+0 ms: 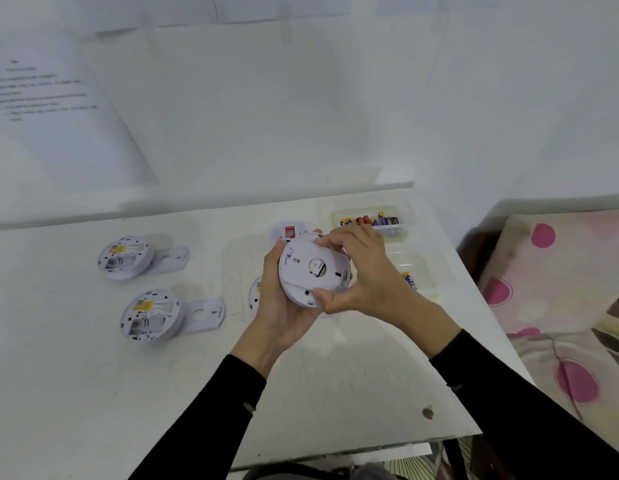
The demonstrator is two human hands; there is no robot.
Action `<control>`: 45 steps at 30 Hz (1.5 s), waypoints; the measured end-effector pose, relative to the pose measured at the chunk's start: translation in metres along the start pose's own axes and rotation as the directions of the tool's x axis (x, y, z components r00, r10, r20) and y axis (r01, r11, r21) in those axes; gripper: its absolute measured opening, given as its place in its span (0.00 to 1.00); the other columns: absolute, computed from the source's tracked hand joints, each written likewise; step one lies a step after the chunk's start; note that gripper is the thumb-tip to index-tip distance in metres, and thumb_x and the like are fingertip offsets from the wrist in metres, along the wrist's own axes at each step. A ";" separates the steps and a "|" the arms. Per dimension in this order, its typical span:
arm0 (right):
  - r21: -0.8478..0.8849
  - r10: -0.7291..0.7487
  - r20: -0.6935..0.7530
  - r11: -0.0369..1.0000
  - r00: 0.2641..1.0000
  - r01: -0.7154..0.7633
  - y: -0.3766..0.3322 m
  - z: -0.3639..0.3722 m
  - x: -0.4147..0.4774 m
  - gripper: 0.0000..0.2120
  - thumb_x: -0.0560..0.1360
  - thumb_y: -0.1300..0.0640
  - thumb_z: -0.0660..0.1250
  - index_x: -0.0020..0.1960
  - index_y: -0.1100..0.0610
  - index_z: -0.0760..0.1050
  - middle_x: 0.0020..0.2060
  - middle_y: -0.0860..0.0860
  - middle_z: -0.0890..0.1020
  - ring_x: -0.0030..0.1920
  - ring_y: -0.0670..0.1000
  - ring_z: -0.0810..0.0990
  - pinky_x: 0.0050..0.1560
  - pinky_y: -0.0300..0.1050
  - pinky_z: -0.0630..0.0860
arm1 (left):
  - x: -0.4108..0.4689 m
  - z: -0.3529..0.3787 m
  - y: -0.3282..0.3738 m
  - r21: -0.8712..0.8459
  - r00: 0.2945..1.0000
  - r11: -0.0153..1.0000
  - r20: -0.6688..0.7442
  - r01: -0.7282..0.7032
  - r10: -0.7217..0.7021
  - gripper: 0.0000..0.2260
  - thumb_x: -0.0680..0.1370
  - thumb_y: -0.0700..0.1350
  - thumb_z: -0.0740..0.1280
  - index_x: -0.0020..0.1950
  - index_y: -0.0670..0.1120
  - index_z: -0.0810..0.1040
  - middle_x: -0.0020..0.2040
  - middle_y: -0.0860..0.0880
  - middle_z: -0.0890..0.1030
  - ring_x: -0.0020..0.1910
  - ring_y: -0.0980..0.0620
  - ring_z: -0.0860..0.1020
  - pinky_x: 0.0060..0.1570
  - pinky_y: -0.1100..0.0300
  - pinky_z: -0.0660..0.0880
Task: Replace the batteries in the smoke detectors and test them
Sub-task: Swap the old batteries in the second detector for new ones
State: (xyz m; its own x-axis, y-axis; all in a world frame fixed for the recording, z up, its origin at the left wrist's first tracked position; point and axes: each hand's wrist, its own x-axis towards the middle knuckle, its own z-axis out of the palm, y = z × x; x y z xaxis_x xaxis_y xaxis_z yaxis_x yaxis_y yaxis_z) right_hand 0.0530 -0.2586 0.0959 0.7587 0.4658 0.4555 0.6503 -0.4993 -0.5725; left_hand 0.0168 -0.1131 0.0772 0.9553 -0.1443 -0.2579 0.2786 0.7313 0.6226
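Observation:
I hold a white round smoke detector [310,270] above the table, its mounting plate facing me. My left hand [278,306] cups it from below and behind. My right hand [356,268] grips its rim, fingers at the top edge and thumb at the bottom edge. Two more smoke detectors lie back-up on the left, one [125,257] farther and one [149,314] nearer, each with an open battery bay and its mounting plate beside it. Parts of two other detectors [290,231] [255,294] show behind my hands. A clear tray of batteries [370,220] sits at the back right.
A second clear tray [413,271] holding a battery or so lies right of my hands. The white table [76,393] ends at its right edge near a flowered bed cover [561,299]. Printed sheets [58,109] hang on the wall behind.

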 end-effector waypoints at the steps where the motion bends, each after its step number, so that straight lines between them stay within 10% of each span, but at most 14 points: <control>1: 0.033 0.008 -0.017 0.999 1.000 -0.007 -0.001 -0.003 -0.001 0.31 0.60 0.41 0.71 0.57 0.57 0.75 0.51 0.50 0.76 0.54 0.50 0.73 0.60 0.43 0.63 | 0.000 0.000 -0.002 0.000 1.000 1.000 0.007 -0.010 0.010 0.27 0.78 0.62 0.59 0.68 0.44 0.75 0.64 0.41 0.78 0.62 0.42 0.77 0.51 0.50 0.81; 8: 0.207 0.055 0.055 0.976 0.997 -0.065 0.008 -0.013 -0.037 0.29 0.61 0.49 0.75 0.58 0.58 0.74 0.49 0.49 0.72 0.50 0.40 0.70 0.51 0.28 0.66 | 0.002 -0.021 -0.006 -0.059 0.995 0.995 -0.064 -0.086 0.083 0.24 0.78 0.55 0.53 0.54 0.45 0.86 0.59 0.40 0.82 0.60 0.40 0.79 0.58 0.48 0.77; 21: -0.071 0.118 0.347 0.992 0.931 -0.100 0.062 0.041 -0.108 0.32 0.66 0.35 0.68 0.63 0.54 0.75 0.53 0.49 0.74 0.52 0.43 0.64 0.56 0.38 0.64 | -0.009 -0.027 -0.005 -0.078 0.991 0.990 -0.082 -0.115 0.108 0.26 0.80 0.58 0.52 0.51 0.47 0.87 0.59 0.39 0.82 0.60 0.35 0.78 0.60 0.41 0.75; 27: 0.202 0.130 -0.041 0.972 0.991 -0.119 0.020 0.012 -0.061 0.07 0.79 0.61 0.60 0.53 0.56 0.76 0.46 0.46 0.75 0.48 0.45 0.72 0.49 0.34 0.68 | -0.004 -0.023 -0.010 -0.074 0.995 0.994 -0.064 -0.083 0.078 0.25 0.78 0.61 0.57 0.57 0.45 0.85 0.61 0.39 0.81 0.57 0.37 0.80 0.58 0.42 0.78; 34: -0.126 0.166 -0.194 0.973 0.967 -0.192 0.002 0.023 -0.034 0.15 0.72 0.57 0.51 0.49 0.55 0.75 0.48 0.49 0.76 0.51 0.51 0.68 0.50 0.49 0.70 | -0.001 -0.014 -0.015 0.021 0.995 0.998 -0.085 -0.053 0.055 0.30 0.74 0.62 0.61 0.68 0.43 0.75 0.62 0.40 0.81 0.57 0.43 0.81 0.58 0.47 0.78; 45: -0.101 0.272 -0.182 0.951 0.945 -0.293 0.002 0.023 -0.015 0.14 0.69 0.51 0.51 0.43 0.58 0.72 0.45 0.51 0.73 0.48 0.52 0.66 0.50 0.51 0.69 | 0.009 -0.007 -0.016 -0.016 0.993 0.999 -0.116 -0.033 0.031 0.34 0.73 0.60 0.61 0.74 0.42 0.70 0.61 0.39 0.79 0.55 0.43 0.80 0.50 0.50 0.81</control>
State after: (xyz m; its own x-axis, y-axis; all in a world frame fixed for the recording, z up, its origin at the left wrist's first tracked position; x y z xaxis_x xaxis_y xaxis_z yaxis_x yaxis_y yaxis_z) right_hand 0.0421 -0.2498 0.0721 0.9010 0.1713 0.3985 0.3995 -0.6855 -0.6087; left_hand 0.0199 -0.1215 0.0598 0.9456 -0.0428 -0.3224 0.2449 0.7460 0.6193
